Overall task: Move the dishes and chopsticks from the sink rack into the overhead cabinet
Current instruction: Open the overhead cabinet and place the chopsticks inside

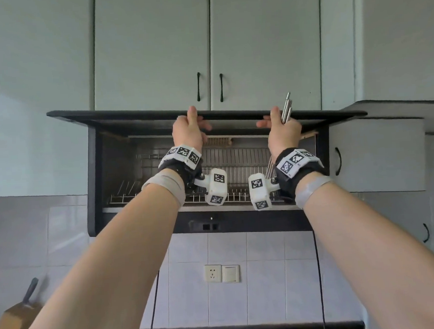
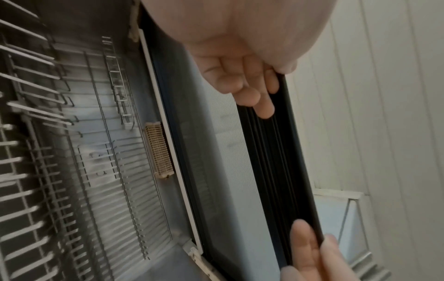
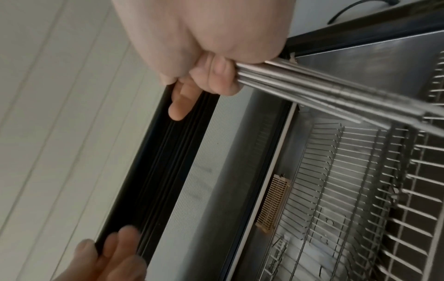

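Observation:
The black overhead cabinet has its lift-up door (image 1: 131, 115) swung up to about level. My left hand (image 1: 196, 118) grips the door's front edge, thumb on top and fingers (image 2: 240, 81) curled underneath. My right hand (image 1: 270, 117) holds the same edge further right with thumb and forefinger, while its other fingers (image 3: 216, 76) clamp a bundle of metal chopsticks (image 1: 286, 109). The chopsticks (image 3: 312, 89) slant down towards the wire rack (image 3: 360, 190) inside. That rack (image 1: 236, 163) shows no dishes where I can see it. The sink rack is out of view.
White wall cupboards (image 1: 153, 48) with black handles hang just above the raised door. Another white cupboard (image 1: 378, 154) adjoins the cabinet's right side. A wooden knife block (image 1: 14, 321) stands at the lower left. A wall socket (image 1: 213, 273) and two hanging black cords are on the tiles below.

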### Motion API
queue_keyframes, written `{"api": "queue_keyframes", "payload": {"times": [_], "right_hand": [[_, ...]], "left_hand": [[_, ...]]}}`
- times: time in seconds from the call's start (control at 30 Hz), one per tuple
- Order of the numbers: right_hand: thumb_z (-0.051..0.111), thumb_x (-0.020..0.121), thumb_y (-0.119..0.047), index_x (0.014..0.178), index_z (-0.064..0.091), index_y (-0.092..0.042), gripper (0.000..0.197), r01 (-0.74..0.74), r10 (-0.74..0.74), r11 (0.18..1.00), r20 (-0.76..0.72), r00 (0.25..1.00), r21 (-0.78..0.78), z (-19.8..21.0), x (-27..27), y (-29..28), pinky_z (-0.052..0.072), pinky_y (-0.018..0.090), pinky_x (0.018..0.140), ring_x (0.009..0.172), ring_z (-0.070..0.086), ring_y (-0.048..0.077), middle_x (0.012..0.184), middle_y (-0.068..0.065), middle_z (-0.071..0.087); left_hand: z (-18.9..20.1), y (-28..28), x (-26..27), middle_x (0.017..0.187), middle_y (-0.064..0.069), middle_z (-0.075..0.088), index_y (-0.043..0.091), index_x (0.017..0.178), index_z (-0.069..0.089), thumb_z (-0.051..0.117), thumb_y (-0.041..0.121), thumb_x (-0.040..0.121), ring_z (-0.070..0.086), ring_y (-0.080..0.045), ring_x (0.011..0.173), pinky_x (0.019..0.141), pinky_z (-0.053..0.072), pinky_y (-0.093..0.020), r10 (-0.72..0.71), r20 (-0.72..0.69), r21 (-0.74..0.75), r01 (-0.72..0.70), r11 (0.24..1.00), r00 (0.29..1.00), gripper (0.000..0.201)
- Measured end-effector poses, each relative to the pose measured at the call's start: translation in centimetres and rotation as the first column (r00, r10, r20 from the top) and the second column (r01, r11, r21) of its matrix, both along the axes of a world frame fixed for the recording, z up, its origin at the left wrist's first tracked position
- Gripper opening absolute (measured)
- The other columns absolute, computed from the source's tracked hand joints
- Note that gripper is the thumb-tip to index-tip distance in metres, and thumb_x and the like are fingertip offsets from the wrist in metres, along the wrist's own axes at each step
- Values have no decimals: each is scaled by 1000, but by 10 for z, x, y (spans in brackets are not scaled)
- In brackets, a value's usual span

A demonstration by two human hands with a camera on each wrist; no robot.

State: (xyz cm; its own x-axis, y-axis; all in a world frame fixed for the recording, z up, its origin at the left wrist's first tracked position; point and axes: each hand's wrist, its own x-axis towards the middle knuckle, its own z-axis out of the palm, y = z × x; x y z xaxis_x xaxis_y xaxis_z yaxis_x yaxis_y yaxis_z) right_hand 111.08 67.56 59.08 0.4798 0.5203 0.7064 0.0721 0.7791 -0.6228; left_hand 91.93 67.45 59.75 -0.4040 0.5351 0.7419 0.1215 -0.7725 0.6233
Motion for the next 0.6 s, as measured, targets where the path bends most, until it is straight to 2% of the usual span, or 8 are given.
{"api": "queue_keyframes", "payload": {"times": [0.1,0.17,0.27,0.33,0.4,0.47,0.53,0.6], "right_hand": [[50,99,-46,76,66,-24,36,-19,18,999,-27,999,-40,4,-1,22,38,31,53,43,44,8,69,-3,77],[50,99,-47,75,67,-23,37,-19,18,998,-23,1000,-56,6,-2,39,37,32,50,42,42,11,70,-2,77],[51,99,-45,74,68,-21,38,-32,31,997,-17,999,-72,7,-3,64,35,31,49,41,41,12,67,-1,76],[51,99,-44,74,67,-21,38,-29,29,997,0,1000,-74,9,-3,76,36,31,49,42,41,12,65,-3,75],[49,101,-44,76,68,-21,38,-8,9,998,22,1000,-65,11,-5,85,44,33,58,46,49,11,64,-4,74],[47,101,-45,79,69,-19,41,14,-13,999,18,1000,-42,16,-6,92,49,36,70,54,58,9,62,-4,73],[47,100,-47,80,70,-18,42,0,0,1000,-18,1000,-17,19,-8,98,50,39,71,53,60,9,60,-5,73],[48,101,-45,80,70,-15,43,-6,6,1000,-39,999,8,13,-7,104,49,27,68,50,59,5,57,-3,70]], "left_hand": [[3,23,-8,64,3,68,18,63,62,45,42,103,61,-14,58,71,54,-39,96,-50,3,-96,995,994,50],[4,38,-8,60,4,65,18,58,59,46,41,103,63,-11,62,73,52,-35,122,-48,-3,-122,993,991,53],[6,61,-7,54,5,59,17,67,63,46,39,104,55,-8,49,66,47,-30,102,-32,-30,-103,994,994,47],[6,75,-8,55,4,60,12,76,67,46,40,104,56,-6,49,66,48,-30,79,-26,-42,-80,996,996,45],[9,84,-8,56,4,62,8,83,68,45,39,105,57,-2,49,67,47,-28,63,-10,-35,-63,997,998,44],[15,87,-6,53,4,61,10,83,67,44,39,105,56,-3,49,70,49,-31,69,8,-3,-69,998,998,43],[17,91,-5,52,4,61,12,82,67,44,40,104,56,-4,49,75,51,-36,66,10,21,-66,998,998,43],[11,96,-6,51,4,61,12,83,67,43,41,104,56,-5,48,75,52,-39,64,5,36,-64,997,998,43]]}}
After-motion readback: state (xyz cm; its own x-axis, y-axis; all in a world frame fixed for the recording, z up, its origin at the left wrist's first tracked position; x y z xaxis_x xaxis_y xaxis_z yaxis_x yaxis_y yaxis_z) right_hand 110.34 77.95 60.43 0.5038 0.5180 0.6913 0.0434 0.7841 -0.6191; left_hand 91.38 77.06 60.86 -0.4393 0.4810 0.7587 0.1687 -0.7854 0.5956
